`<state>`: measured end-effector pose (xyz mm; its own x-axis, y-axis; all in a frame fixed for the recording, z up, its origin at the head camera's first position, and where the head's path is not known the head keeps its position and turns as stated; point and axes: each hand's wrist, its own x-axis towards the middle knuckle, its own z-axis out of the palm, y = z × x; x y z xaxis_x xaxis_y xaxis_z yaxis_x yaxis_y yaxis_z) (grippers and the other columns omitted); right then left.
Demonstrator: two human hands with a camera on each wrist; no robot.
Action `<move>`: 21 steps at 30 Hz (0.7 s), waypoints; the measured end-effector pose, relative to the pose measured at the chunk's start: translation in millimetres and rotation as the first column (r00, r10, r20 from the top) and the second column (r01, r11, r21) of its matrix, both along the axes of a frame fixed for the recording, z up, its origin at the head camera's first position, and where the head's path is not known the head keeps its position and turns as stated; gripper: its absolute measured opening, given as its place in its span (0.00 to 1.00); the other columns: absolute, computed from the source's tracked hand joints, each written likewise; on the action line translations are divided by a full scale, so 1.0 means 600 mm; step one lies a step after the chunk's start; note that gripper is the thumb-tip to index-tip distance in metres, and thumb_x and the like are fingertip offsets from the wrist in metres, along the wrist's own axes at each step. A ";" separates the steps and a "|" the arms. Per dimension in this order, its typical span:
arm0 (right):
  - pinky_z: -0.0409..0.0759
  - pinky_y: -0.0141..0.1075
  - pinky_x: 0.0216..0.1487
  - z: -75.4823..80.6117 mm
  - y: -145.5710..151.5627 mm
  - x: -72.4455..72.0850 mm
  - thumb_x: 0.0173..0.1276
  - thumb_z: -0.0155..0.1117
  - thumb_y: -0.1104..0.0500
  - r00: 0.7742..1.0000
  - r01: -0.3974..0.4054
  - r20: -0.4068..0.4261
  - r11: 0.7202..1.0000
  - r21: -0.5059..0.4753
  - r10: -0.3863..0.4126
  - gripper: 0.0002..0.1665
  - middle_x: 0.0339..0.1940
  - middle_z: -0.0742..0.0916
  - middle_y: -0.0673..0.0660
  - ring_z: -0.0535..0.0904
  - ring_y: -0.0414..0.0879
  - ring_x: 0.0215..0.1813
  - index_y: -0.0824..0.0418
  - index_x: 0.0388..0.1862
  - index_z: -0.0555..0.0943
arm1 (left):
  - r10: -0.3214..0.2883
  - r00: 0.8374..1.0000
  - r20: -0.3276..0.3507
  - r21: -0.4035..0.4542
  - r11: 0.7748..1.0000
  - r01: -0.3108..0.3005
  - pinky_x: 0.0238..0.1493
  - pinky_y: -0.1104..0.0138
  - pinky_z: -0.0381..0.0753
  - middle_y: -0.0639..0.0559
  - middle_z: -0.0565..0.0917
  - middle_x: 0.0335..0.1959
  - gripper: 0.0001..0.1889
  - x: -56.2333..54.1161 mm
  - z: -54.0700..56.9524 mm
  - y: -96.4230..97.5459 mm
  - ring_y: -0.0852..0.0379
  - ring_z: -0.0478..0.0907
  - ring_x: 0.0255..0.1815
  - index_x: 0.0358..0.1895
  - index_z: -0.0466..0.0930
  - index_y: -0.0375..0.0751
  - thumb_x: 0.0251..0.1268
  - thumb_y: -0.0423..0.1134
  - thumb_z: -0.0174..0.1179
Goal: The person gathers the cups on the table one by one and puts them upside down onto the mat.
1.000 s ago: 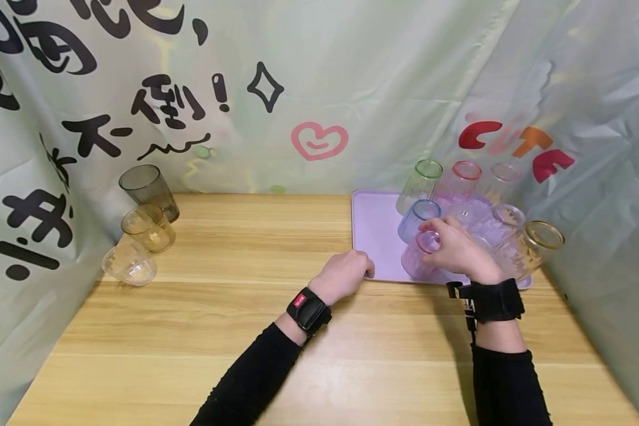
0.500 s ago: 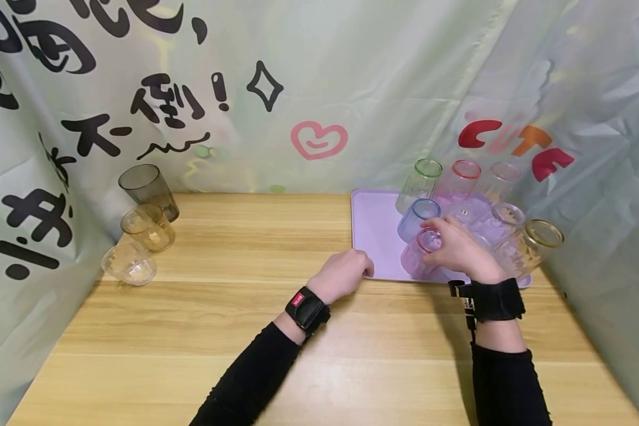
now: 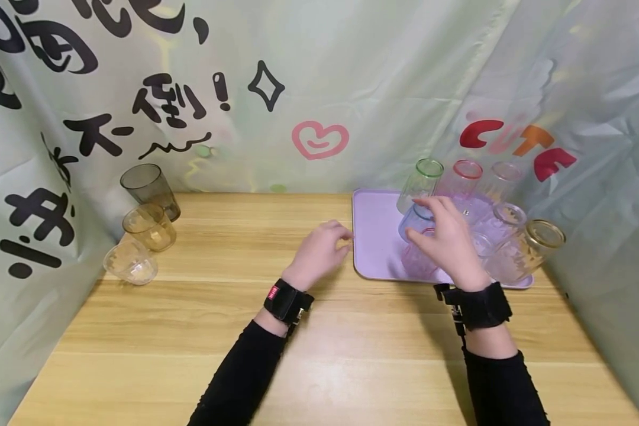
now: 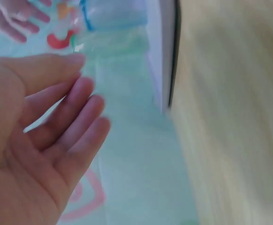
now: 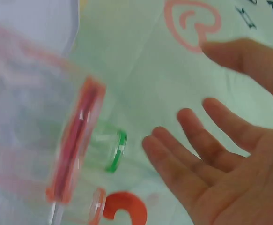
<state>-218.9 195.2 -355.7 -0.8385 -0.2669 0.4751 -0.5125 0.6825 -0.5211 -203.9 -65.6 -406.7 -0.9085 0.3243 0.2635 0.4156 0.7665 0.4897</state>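
My right hand hovers with spread fingers over a pink glass near the front of a lilac tray. In the right wrist view its fingers hold nothing and stand apart from the pink glass rim. Behind the pink glass is a blue glass, partly covered by this hand. My left hand is just off the tray's left edge; in the left wrist view its thumb and bent fingers come near each other around nothing.
Further glasses fill the tray: a green-rimmed one, a red-rimmed one, a gold-rimmed one and several clear ones. At the table's left stand a smoky grey glass, an amber glass and a clear glass. Printed cloth hangs behind.
My right hand has let go of the pink glass and risen slightly leftward, fingers spread. The left hand has left the tray's front left corner, moving left and back. The glasses stay put.
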 end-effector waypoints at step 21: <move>0.85 0.50 0.46 -0.087 -0.108 0.006 0.66 0.71 0.62 0.972 -0.194 0.168 0.968 0.160 0.167 0.17 0.44 0.87 0.62 0.84 0.58 0.45 0.68 0.51 0.85 | 0.617 0.746 -0.250 0.537 0.730 -0.424 0.71 0.49 0.72 0.37 0.66 0.73 0.43 0.032 0.013 -0.149 0.44 0.65 0.72 0.77 0.61 0.33 0.66 0.49 0.70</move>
